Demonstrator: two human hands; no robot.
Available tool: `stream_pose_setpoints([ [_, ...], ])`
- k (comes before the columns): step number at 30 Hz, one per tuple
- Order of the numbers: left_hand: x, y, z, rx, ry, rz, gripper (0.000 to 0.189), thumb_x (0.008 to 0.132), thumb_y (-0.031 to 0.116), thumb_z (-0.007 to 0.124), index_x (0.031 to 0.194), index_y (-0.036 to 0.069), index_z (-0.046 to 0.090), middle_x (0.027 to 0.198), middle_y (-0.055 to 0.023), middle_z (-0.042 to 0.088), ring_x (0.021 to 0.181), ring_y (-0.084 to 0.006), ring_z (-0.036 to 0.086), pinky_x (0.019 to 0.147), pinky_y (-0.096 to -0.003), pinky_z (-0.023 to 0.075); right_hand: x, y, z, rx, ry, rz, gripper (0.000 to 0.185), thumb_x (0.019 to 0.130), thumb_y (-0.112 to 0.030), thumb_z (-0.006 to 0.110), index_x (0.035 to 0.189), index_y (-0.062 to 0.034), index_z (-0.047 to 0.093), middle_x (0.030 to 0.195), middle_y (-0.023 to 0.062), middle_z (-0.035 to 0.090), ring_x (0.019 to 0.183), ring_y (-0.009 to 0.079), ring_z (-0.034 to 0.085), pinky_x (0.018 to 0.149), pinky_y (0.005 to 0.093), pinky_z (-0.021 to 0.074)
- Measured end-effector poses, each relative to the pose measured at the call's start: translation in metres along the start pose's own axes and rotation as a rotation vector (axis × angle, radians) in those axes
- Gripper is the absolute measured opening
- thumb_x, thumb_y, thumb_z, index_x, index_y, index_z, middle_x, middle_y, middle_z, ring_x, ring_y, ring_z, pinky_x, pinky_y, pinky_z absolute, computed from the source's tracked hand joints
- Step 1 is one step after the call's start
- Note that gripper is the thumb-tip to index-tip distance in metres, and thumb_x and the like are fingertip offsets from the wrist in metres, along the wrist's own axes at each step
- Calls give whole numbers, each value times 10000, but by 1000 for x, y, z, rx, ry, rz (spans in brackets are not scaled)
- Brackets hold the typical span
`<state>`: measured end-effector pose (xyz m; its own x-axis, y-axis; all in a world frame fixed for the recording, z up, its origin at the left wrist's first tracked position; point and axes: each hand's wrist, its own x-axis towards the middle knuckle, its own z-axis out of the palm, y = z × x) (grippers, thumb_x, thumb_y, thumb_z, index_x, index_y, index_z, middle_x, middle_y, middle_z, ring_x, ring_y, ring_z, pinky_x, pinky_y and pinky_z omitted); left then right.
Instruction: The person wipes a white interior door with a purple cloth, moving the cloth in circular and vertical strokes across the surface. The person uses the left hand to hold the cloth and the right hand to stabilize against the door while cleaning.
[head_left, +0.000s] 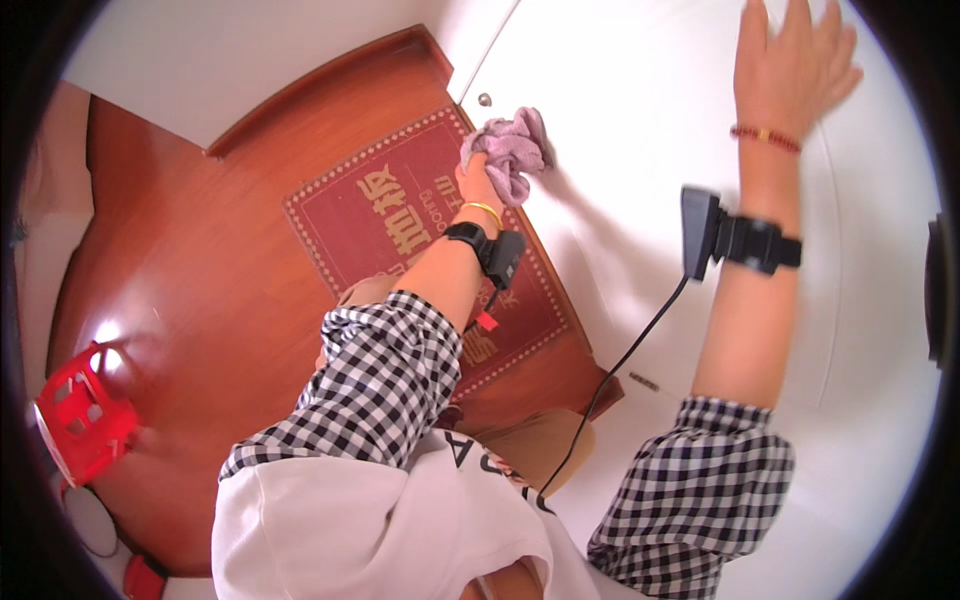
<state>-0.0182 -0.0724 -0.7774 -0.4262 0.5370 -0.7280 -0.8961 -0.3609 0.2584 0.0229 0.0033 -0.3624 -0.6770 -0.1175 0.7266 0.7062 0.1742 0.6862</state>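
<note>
A crumpled mauve cloth (517, 146) is bunched in my left hand (476, 184), near the lower part of a white door (637, 97). My fingers are mostly hidden by the cloth, and its folds lie close to or against the white surface. Higher on the same door, at the upper right, my right hand (787, 71) is spread with its fingers apart and nothing in it. Its palm faces the door and is hidden; whether it touches cannot be told.
Below the left arm lies a red doormat (360, 217) with gold lettering on a reddish-brown wood floor (210, 300). A small metal knob (484, 99) sits low on the door. A red plastic stool (86, 420) stands at left. A black cable (622, 360) hangs from my right wrist device.
</note>
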Motion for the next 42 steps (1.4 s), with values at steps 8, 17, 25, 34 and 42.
stream_pose_setpoints([
  [8,30,-20,4,-109,-53,-38,564,864,201,662,1377,56,476,1261,-123,566,1122,-263,578,981,-391,472,-31,27,-26,-394,-210,-200,506,926,-559,587,1375,-326,581,1365,169,552,1277,394,481,981,635,323],
  [17,28,-39,-26,-11,-206,28,769,855,197,648,1540,145,303,1273,-115,556,1090,-250,564,888,-429,503,-15,42,-123,-424,-192,-256,453,926,-576,574,1299,-331,650,1326,65,592,1257,313,506,926,610,339],
  [25,-163,-202,-148,374,-246,-815,752,856,406,643,1487,121,348,1223,-121,580,1065,-296,579,864,-455,487,58,24,-100,-495,-216,-473,472,944,-590,532,1329,-336,630,1341,47,597,1254,329,523,930,625,380],
  [34,-228,-192,-147,260,-305,-849,142,800,206,670,842,78,628,767,-59,570,673,-195,563,578,-366,480,61,-2,-99,-371,-279,-368,437,915,-494,607,1330,-356,612,1425,-2,535,1344,343,430,998,678,289],
  [42,-74,-40,6,379,-113,-124,408,854,173,651,1223,11,588,976,-86,622,807,-156,559,693,-318,487,29,-2,-58,-122,-355,-113,403,844,-399,699,1241,-347,655,1463,-39,502,1403,309,376,1115,692,112],
])
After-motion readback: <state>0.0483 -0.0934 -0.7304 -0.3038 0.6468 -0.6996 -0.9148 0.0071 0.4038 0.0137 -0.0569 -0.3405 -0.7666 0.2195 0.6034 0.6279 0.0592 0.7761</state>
